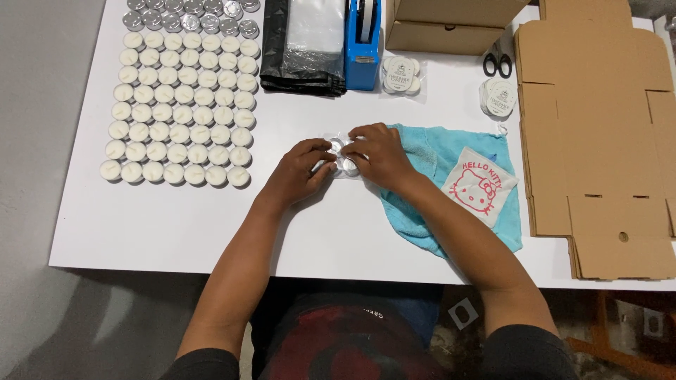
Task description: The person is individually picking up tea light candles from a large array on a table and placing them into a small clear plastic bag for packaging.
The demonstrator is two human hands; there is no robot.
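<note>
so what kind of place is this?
Likely a small candle-packing bench. Rows of white tealight candles on a white table, flat cardboard boxes, a blue tape dispenser; both hands on a clear pack of tealights.

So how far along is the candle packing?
Two sealed packs of candles lie finished near the scissors. The left hand and right hand press on a clear pack of candles. Dozens of loose white tealights remain in rows.

Two clear candle packs (round-labelled) by dispenser
</note>
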